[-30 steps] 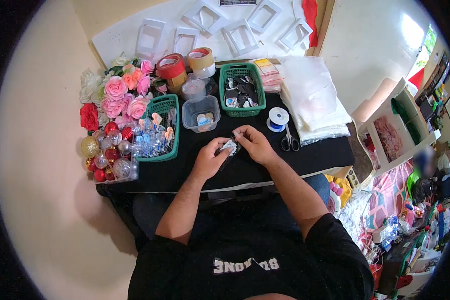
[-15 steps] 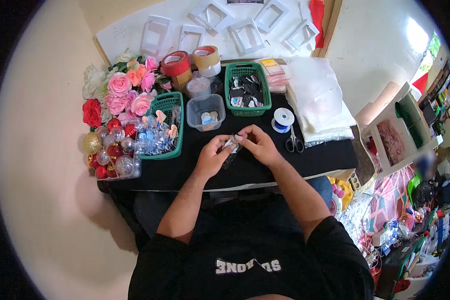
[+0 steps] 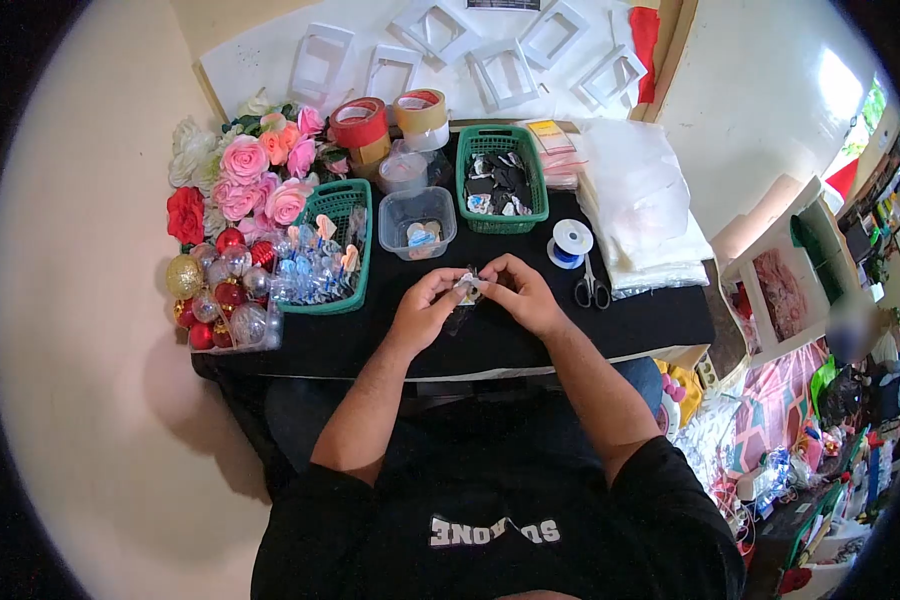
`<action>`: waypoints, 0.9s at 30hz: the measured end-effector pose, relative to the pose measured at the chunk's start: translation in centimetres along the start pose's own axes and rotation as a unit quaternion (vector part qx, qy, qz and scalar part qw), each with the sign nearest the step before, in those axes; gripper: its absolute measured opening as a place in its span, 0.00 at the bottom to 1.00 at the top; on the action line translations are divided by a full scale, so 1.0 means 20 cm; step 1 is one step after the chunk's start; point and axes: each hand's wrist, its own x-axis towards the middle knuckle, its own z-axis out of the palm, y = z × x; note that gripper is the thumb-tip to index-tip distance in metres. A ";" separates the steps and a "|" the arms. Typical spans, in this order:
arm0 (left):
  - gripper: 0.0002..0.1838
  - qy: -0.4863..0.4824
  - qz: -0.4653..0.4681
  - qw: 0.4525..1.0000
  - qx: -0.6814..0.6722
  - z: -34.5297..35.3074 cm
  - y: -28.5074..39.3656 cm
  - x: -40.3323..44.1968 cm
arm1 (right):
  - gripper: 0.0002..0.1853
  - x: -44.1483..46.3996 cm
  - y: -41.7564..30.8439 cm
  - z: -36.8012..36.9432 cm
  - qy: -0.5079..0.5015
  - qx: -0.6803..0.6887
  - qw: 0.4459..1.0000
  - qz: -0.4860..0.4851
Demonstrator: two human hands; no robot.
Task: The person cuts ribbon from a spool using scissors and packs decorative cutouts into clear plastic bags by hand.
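Over the black-covered table, my left hand [image 3: 427, 310] and my right hand [image 3: 525, 298] meet, the fingers of both pinched together. Between them is a small whitish cutout piece [image 3: 468, 291] with what looks like clear, shiny plastic hanging below it. Fingers cover much of the piece, so its print cannot be made out. Just beyond my hands stands a clear plastic tub [image 3: 444, 206] with a few small pale and blue pieces inside. To its right, a green basket [image 3: 537, 217] holds black and white cutouts.
Scissors [image 3: 591, 292] and a ribbon spool [image 3: 572, 237] lie to the right, near stacked plastic bags [image 3: 635, 190]. On the left are another green basket [image 3: 362, 290] of wrapped pieces, Christmas balls [image 3: 228, 293] and artificial roses [image 3: 243, 160]. Tape rolls [image 3: 359, 125] stand behind.
The small piece has turned slightly between my fingers and shows more of its pale face. My hands stay together in nearly the same place; the view has shifted a little.
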 end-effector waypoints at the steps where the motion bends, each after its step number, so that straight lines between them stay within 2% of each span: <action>1: 0.16 -0.004 0.000 1.000 0.000 0.00 0.00 -0.01 | 0.10 0.00 0.00 0.00 -0.013 0.016 1.000 0.024; 9: 0.16 -0.015 0.001 1.000 0.003 0.00 0.05 -0.01 | 0.09 -0.01 0.00 -0.01 -0.032 -0.006 0.999 0.021; 11: 0.17 -0.019 -0.038 0.999 0.011 -0.01 0.07 -0.02 | 0.09 -0.02 -0.01 0.01 -0.034 0.000 0.999 0.022; 17: 0.19 -0.030 -0.001 1.000 0.003 -0.02 0.04 -0.01 | 0.08 -0.02 -0.05 0.02 -0.052 -0.066 0.996 0.021; 20: 0.19 0.005 0.015 1.000 0.002 0.00 0.04 0.00 | 0.07 -0.01 0.00 0.01 -0.043 -0.047 0.997 0.038; 22: 0.20 0.019 0.007 1.000 -0.001 0.00 0.03 0.00 | 0.07 -0.01 0.00 0.01 0.010 -0.011 0.999 0.042; 25: 0.20 0.037 -0.005 0.999 -0.012 -0.01 0.00 0.01 | 0.07 0.00 0.00 0.02 0.059 -0.039 0.997 0.020; 27: 0.20 0.041 -0.008 0.999 -0.020 -0.01 -0.01 0.01 | 0.07 -0.01 -0.01 0.02 0.050 -0.032 0.998 0.024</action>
